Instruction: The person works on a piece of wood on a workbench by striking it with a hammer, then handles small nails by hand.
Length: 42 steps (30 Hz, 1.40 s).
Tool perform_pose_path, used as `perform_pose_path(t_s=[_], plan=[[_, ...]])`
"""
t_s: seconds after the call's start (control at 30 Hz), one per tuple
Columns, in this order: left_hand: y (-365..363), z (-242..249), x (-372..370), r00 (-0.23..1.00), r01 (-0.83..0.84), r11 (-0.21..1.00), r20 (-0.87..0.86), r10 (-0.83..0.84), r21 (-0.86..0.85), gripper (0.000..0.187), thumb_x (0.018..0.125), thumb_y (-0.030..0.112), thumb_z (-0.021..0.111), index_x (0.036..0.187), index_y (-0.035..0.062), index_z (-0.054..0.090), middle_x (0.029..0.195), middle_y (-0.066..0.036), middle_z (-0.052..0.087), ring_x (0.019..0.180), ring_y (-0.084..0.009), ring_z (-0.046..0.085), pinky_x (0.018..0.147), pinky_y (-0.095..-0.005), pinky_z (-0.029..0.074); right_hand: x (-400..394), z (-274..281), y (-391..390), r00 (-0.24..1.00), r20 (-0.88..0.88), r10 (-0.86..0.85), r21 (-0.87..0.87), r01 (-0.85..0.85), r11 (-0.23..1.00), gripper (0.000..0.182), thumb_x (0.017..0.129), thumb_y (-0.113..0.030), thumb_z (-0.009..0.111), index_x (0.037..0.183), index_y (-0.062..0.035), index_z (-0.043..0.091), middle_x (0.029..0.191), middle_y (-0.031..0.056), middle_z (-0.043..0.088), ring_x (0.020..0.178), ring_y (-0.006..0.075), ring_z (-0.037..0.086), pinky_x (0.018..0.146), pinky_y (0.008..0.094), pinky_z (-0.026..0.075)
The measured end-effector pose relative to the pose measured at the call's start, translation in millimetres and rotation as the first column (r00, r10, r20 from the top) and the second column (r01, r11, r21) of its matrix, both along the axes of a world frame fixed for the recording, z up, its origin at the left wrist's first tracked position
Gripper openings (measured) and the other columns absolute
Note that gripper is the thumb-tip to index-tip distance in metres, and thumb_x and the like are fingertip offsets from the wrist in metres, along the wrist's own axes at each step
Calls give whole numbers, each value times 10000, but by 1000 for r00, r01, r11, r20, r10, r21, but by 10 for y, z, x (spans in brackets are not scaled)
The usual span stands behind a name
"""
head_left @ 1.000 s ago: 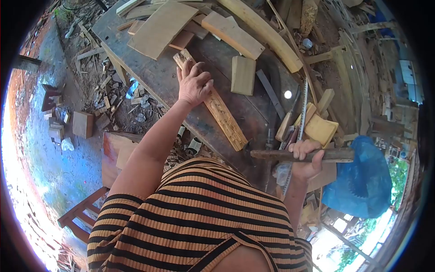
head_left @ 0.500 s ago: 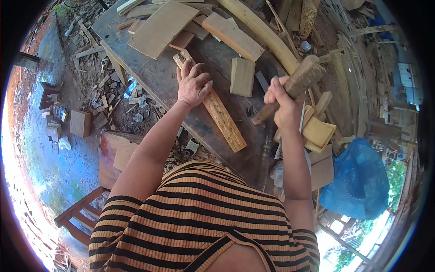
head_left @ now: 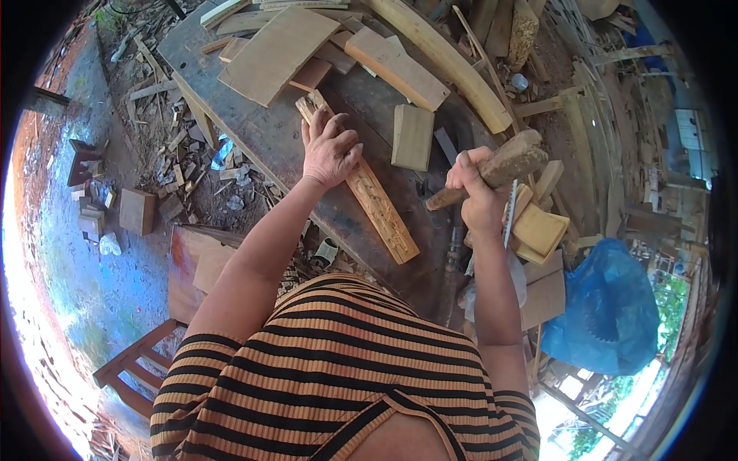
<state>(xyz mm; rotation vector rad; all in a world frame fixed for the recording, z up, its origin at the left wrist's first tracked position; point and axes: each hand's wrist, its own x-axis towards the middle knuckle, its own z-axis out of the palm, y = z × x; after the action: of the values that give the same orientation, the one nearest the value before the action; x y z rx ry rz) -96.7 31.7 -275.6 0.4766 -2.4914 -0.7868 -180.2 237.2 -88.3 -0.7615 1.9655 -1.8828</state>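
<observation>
My left hand (head_left: 332, 150) presses down on a long wooden piece (head_left: 382, 213), its fingers curled over the upper part. That piece lies slantwise on the dark worktable, its top face rough with chiselled hollows. To the right, my right hand (head_left: 478, 192) is wrapped around a rough wooden mallet (head_left: 513, 160), shaped like a club, held above the table. Its thick end points up and right, and its thin end juts out left of my fist. Between the hands sits a wood block (head_left: 413, 137), apart from both.
Boards (head_left: 280, 54) and a thick plank (head_left: 397, 69) lie at the table's far side. A toothed saw blade (head_left: 510, 213) and yellowish blocks (head_left: 540, 230) are beside my right wrist. A blue plastic bag (head_left: 613, 307) hangs at right. Wood scraps litter the ground at left.
The mallet has tipped to a flatter angle, its thick end lower, and my right hand has shifted slightly down. My left hand stays on the wooden piece.
</observation>
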Motion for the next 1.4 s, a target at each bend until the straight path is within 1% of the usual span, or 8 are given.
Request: perform_pose_path(t_s=[0.37, 0.47, 0.57, 0.73, 0.8, 0.93, 1.3, 1.4], plan=[[3, -17, 42, 1000, 1, 1000, 1, -1, 17, 222, 811, 373, 612, 919, 194, 686, 1332, -48, 506, 1391, -397, 223, 1108, -649, 102, 148, 516, 11, 1000, -13, 10, -156, -12, 988, 196, 880, -131, 703, 761, -32, 583, 646, 27, 564, 569, 100, 524, 564, 249, 428], [-5, -16, 18, 1000, 3, 1000, 25, -3, 3, 274, 799, 407, 622, 960, 196, 691, 1345, -44, 497, 1394, -391, 223, 1107, -653, 105, 47, 211, 92, 996, 74, 55, -142, -44, 989, 185, 880, -110, 695, 776, -25, 567, 665, 32, 565, 572, 98, 519, 555, 246, 419], [-37, 14, 61, 998, 40, 999, 42, -40, 13, 545, 743, 533, 660, 1184, 213, 631, 1417, -98, 417, 1416, -397, 191, 1105, -665, 105, 36, 133, 227, 991, 115, 67, -244, -37, 969, 161, 896, -94, 666, 817, -24, 545, 668, 41, 538, 575, 123, 501, 564, 280, 421], [20, 466, 262, 996, 46, 992, -88, -36, 114, 617, 748, 526, 695, 1254, 195, 577, 1481, -169, 290, 1424, -382, 196, 1113, -658, 107, 40, 429, 447, 984, 66, 165, -383, -127, 915, 209, 937, -186, 616, 836, -28, 522, 650, 68, 506, 594, 175, 492, 603, 336, 415], [184, 673, 274, 993, 98, 988, -54, -105, -117, 526, 717, 407, 748, 1176, 184, 623, 1403, -125, 400, 1390, -378, 264, 1103, -630, 160, 75, 510, 500, 985, 58, 162, -386, -128, 913, 260, 940, -260, 616, 846, -34, 529, 643, 65, 501, 604, 184, 497, 622, 345, 416], [563, 933, 176, 833, 552, 833, 56, -550, -41, 405, 706, 275, 758, 1092, 184, 672, 1141, -41, 606, 1341, -321, 361, 1089, -627, 184, 199, 724, 532, 989, -6, 151, -373, -142, 917, 315, 954, -338, 589, 861, -40, 549, 651, 55, 501, 613, 187, 505, 638, 351, 421], [645, 861, -50, 643, 735, 672, -220, -734, -95, 102, 712, 161, 697, 793, 100, 694, 843, -23, 659, 1157, -271, 519, 1038, -515, 306, 389, 686, 704, 994, 50, 96, -409, -67, 910, 319, 937, -339, 612, 846, -41, 544, 652, 51, 496, 606, 179, 488, 625, 342, 420], [581, 952, -193, 694, 704, 681, -6, -719, -199, 71, 725, 169, 681, 722, 98, 679, 843, -22, 663, 1153, -251, 517, 1019, -500, 313, 447, 686, 712, 996, 72, 60, -391, -27, 920, 291, 934, -280, 623, 817, -32, 525, 655, 51, 498, 599, 169, 475, 612, 327, 424]])
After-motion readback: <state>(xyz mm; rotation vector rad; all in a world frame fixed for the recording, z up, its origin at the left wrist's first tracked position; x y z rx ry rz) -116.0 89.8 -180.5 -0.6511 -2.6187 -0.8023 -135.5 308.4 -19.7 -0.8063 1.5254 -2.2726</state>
